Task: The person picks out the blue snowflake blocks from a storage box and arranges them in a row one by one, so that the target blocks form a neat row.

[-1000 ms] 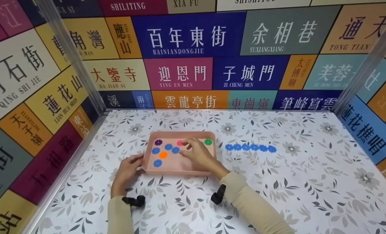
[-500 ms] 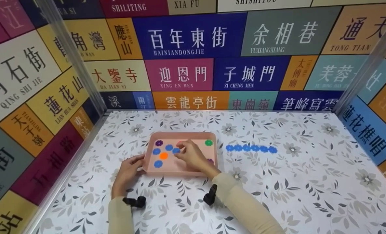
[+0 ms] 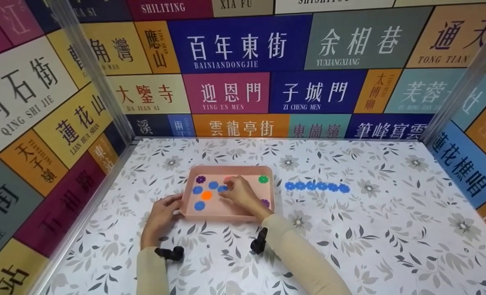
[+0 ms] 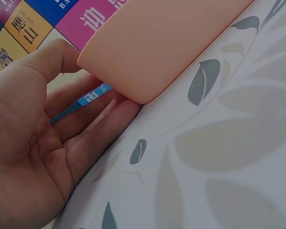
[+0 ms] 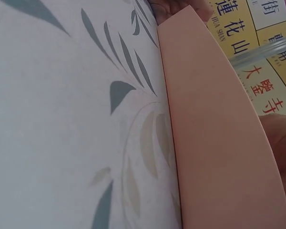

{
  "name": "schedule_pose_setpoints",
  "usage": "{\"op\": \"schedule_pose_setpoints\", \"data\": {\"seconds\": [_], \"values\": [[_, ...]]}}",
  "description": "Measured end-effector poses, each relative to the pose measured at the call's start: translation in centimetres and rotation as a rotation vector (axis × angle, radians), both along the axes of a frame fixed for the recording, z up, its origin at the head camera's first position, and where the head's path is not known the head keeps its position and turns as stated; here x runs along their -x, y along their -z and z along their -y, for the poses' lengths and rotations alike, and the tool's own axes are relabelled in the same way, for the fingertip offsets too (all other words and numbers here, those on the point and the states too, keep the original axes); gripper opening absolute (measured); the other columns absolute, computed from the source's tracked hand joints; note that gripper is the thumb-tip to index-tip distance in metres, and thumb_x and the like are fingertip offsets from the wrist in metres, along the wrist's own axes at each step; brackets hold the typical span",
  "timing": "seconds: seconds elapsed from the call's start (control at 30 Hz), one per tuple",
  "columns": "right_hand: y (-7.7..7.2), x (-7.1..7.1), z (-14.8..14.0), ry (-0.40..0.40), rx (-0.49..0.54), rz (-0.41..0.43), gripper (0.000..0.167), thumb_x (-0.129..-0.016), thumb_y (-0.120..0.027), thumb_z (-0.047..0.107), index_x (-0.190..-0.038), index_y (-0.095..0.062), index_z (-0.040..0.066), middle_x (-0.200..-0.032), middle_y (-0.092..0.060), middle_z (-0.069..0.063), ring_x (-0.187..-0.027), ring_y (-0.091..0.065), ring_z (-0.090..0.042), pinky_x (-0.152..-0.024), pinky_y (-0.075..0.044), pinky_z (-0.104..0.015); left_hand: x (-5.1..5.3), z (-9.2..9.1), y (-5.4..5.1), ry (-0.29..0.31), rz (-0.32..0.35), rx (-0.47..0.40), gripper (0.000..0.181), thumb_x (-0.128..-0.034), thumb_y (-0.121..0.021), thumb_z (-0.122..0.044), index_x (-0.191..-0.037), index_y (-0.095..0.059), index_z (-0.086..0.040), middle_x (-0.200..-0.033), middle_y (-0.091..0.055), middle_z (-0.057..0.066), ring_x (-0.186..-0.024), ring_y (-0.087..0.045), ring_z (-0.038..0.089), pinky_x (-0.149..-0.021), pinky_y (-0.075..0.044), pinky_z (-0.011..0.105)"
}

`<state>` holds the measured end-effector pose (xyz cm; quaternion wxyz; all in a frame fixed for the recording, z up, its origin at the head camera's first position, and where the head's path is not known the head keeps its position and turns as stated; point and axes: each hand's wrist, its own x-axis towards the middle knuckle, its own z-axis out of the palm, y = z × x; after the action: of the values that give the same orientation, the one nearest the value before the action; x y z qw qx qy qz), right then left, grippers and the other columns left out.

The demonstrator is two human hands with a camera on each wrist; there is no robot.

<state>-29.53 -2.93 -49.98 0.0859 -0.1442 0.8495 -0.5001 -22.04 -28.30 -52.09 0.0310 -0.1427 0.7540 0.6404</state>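
My left hand rests at the near-left corner of the peach tray, thumb and fingers apart; too hard a push there could slide it. My right hand partly covers a blue flower piece inside the tray; whether those fingers are clamped on it, I cannot tell. It looks flat, so a shallow pinch might slip.
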Motion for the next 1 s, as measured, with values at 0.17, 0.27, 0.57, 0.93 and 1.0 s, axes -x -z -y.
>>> {"op": "schedule_pose_setpoints", "data": {"seconds": [0.17,0.27,0.57,0.93,1.0], "values": [[0.29,0.27,0.12,0.034,0.014,0.042,0.035,-0.083,-0.079,0.010,-0.114,-0.069,-0.001,-0.108,-0.071,-0.016,-0.094,-0.062,-0.020,-0.093,-0.056,-0.034,0.05,-0.01,0.16,0.009,-0.008,0.016,0.043,-0.0985,-0.052,-0.012,-0.140,-0.056,-0.003,-0.142,-0.057,0.020,-0.109,-0.064,0.023,-0.084,-0.060,0.032],[0.30,0.30,0.19,0.032,0.009,0.037,0.032,-0.082,-0.079,0.009,-0.111,-0.070,-0.001,-0.106,-0.072,-0.015,-0.091,-0.060,-0.018,-0.089,-0.057,-0.032,0.08,-0.04,0.14,0.003,-0.001,0.030,0.043,-0.0981,-0.051,-0.012,-0.140,-0.056,-0.004,-0.143,-0.057,0.020,-0.110,-0.063,0.024,-0.084,-0.061,0.032],[-0.04,0.45,0.45,0.055,-0.037,-0.012,0.025,-0.080,-0.079,0.008,-0.103,-0.073,0.000,-0.102,-0.072,-0.014,-0.089,-0.059,-0.018,-0.088,-0.056,-0.034,0.22,0.05,-0.08,0.001,0.019,0.010,0.045,-0.0976,-0.053,-0.014,-0.142,-0.055,-0.006,-0.145,-0.056,0.018,-0.114,-0.062,0.026,-0.087,-0.060,0.033],[-0.06,0.85,0.68,0.038,-0.135,-0.010,0.019,-0.079,-0.078,0.008,-0.096,-0.073,0.004,-0.097,-0.067,-0.008,-0.088,-0.055,-0.018,-0.085,-0.052,-0.033,0.29,-0.07,-0.05,0.002,0.016,0.016,0.045,-0.0963,-0.053,-0.015,-0.141,-0.057,-0.007,-0.144,-0.057,0.016,-0.115,-0.062,0.025,-0.086,-0.060,0.032],[0.00,0.83,0.65,0.032,-0.151,-0.028,0.018,-0.079,-0.079,0.009,-0.096,-0.073,0.004,-0.096,-0.066,-0.008,-0.088,-0.054,-0.018,-0.085,-0.052,-0.033,0.24,-0.11,-0.02,0.005,0.013,0.019,0.045,-0.0963,-0.053,-0.014,-0.141,-0.057,-0.006,-0.143,-0.057,0.016,-0.114,-0.062,0.025,-0.086,-0.060,0.032]]}}
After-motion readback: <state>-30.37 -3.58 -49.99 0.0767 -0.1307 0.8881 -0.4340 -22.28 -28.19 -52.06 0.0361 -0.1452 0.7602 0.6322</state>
